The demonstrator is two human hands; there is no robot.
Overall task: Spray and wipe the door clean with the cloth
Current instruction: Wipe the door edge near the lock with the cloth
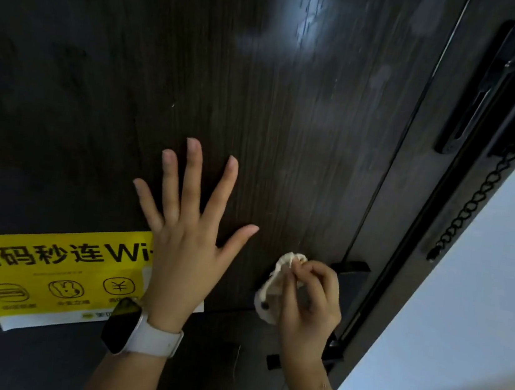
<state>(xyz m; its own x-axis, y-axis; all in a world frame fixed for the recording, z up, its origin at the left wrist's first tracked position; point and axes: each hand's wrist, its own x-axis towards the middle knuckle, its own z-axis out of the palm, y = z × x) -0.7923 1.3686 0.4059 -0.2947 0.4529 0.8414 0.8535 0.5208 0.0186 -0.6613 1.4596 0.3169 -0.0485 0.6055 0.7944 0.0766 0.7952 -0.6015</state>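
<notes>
Pressing one door [262, 97], left hand [183, 250] splayed flat — right hand [310, 303] pinches one cloth [274, 282].

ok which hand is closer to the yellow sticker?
Left. The left hand is spread flat on the door, its palm and wrist overlapping the yellow sticker. The right hand grips the cloth further right, clear of it.

The dark wood-grain door [260, 113] stood before me. A yellow sticker [49, 272] sat stuck on its lower left. My left hand [186, 251] lay flat against it, fingers spread, and I pressed the cloth [273, 291] to it beside the handle.
</notes>
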